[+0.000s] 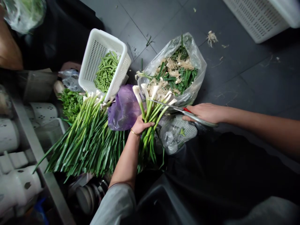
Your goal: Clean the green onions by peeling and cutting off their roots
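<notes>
My left hand (140,125) is wrapped round a small bunch of green garlic (148,113), white bulb ends up and leaves hanging below. In my right hand (204,112) is a pair of scissors (173,107) with red on the handle. Its long blades point left and lie across the stalks just under the white ends. A large pile of green garlic (86,137) lies left of my left hand. Beyond the bunch, a clear plastic bag (198,67) holds cut roots (173,70) and green leaves. A purple bag (124,107) sits beside my left hand.
A white basket (87,59) of green beans (107,72) stands tilted at the back left. Leafy greens (70,104) lie below it. A metal shelf edge (42,162) runs along the left. Another white basket (257,18) and a root scrap (212,38) are on the tiled floor.
</notes>
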{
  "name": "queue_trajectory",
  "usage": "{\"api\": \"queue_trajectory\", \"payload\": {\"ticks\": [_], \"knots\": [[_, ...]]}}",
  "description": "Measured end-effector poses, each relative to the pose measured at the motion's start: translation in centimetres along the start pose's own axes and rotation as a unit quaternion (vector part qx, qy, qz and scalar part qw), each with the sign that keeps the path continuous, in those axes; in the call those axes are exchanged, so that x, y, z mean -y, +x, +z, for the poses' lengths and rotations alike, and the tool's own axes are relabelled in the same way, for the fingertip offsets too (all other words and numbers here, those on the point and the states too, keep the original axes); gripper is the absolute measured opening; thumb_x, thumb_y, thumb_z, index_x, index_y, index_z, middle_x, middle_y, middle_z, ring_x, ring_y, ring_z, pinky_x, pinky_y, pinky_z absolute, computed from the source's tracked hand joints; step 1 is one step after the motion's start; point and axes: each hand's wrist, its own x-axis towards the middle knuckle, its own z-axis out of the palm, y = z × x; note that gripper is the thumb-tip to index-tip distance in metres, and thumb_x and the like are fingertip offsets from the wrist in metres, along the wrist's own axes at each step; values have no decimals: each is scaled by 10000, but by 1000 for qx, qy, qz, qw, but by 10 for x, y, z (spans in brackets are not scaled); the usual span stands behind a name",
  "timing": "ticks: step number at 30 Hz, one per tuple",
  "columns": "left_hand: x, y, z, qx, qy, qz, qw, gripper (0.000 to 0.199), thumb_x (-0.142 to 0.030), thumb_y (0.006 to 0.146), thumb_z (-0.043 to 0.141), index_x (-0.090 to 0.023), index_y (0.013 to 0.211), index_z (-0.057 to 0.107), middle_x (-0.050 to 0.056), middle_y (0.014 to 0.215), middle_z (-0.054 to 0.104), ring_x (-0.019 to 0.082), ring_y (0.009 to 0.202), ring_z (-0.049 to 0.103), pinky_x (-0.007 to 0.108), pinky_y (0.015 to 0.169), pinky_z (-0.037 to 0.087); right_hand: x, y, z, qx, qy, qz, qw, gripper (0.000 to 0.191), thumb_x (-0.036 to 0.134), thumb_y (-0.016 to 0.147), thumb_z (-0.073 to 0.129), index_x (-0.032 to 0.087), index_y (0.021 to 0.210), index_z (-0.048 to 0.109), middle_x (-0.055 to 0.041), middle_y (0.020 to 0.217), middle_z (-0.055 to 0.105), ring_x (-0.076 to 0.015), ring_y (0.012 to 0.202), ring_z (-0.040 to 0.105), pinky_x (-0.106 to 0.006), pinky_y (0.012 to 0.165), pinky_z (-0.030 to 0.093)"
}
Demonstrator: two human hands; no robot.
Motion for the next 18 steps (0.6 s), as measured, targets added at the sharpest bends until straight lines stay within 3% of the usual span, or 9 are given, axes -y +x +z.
{"api": "queue_trajectory", "payload": {"ticks": [6, 13, 18], "knots": [[5, -1, 3, 23, -93, -37, 995, 628, -397, 526, 848, -138, 1051, 619, 88, 891, 707, 239, 727, 682, 404, 675, 580, -9, -5, 8, 14, 24, -52, 998, 510, 633, 873, 316, 208, 934, 592, -84, 905, 665, -229, 802, 613, -328, 707, 437], [14, 4, -1, -24, -63, -24, 997, 418, -338, 569, 845, -121, 875, 661, 42, 757, 691, 168, 630, 647, 345, 676, 562, -3, 6, 2, -17, -82, 64, 994, 583, 712, 806, 399, 190, 980, 590, -123, 899, 667, -278, 801, 632, -361, 676, 433], [18, 5, 1, -40, -75, -2, 996, 425, -308, 568, 849, -128, 913, 678, 43, 819, 708, 170, 673, 659, 336, 698, 559, -4, 11, 20, -37, -59, -29, 997, 508, 613, 896, 320, 200, 894, 616, -92, 850, 678, -230, 772, 642, -308, 643, 422]]}}
